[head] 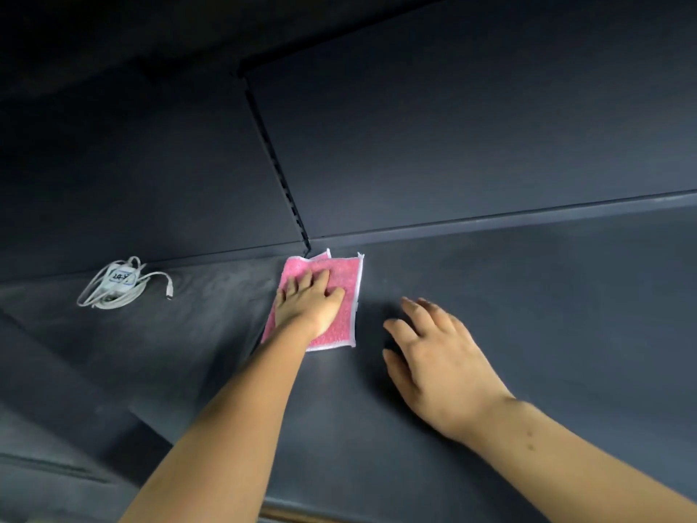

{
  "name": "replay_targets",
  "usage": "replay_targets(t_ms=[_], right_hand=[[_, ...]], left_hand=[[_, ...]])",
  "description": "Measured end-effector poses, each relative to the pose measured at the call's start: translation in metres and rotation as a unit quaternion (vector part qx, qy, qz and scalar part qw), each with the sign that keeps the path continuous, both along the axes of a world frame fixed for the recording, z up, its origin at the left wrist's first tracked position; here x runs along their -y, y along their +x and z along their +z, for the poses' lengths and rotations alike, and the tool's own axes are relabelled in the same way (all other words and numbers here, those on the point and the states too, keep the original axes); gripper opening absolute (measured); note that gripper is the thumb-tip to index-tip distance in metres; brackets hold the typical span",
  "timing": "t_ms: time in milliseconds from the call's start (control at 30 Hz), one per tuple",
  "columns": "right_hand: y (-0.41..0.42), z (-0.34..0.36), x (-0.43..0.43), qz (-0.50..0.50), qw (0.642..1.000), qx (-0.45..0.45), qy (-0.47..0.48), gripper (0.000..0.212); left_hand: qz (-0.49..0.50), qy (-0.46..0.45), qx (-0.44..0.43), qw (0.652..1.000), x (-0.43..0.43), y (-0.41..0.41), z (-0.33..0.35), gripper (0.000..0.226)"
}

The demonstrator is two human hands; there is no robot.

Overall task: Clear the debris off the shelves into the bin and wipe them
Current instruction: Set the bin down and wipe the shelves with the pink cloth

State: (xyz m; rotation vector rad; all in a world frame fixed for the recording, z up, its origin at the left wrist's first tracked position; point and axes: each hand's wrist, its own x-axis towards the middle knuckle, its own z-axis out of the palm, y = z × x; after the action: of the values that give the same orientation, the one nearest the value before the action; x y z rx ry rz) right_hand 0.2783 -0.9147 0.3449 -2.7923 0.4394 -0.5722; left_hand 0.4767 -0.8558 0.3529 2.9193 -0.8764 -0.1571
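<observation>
Resting nearest on the dark grey metal shelf, the right hand lies flat with fingers spread, holding nothing. Beyond it the left hand presses, palm down and fingers fairly straight, on the pink rectangular wiping cloth with white edging, which sits close to the back wall. Farther left lies a coiled white charger cable — a leftward wipe could snag it and drag it off the edge. No bin is in view, so anything swept forward may land on the floor.
</observation>
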Motion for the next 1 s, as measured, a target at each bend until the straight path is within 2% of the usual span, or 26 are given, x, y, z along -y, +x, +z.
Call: replay_targets(t_ms=[167, 233, 367, 533, 867, 1000], right_hand=[[-0.005, 0.003, -0.006, -0.031, 0.999, -0.017, -0.033, 0.035], [-0.006, 0.004, -0.009, -0.019, 0.998, -0.001, -0.053, 0.026], [-0.010, 0.007, -0.012, -0.006, 0.998, 0.006, -0.066, 0.023], [-0.008, 0.006, -0.010, 0.027, 0.997, -0.040, -0.052, 0.039], [-0.013, 0.015, -0.018, 0.067, 0.992, -0.095, -0.044, 0.041], [-0.034, 0.017, -0.038, 0.114, 0.992, -0.059, 0.001, 0.041]], left_hand=[[-0.008, -0.001, 0.000, 1.000, -0.025, -0.017, -0.002, 0.055], [-0.007, -0.001, 0.005, 1.000, -0.036, -0.028, -0.004, 0.055], [0.002, -0.009, 0.009, 1.000, -0.065, -0.052, -0.006, 0.056], [0.011, -0.009, 0.010, 1.000, -0.103, -0.077, -0.008, 0.056], [0.033, 0.005, 0.030, 0.999, -0.127, -0.119, -0.010, 0.058], [0.077, 0.023, 0.034, 0.996, -0.114, -0.138, -0.007, 0.059]])
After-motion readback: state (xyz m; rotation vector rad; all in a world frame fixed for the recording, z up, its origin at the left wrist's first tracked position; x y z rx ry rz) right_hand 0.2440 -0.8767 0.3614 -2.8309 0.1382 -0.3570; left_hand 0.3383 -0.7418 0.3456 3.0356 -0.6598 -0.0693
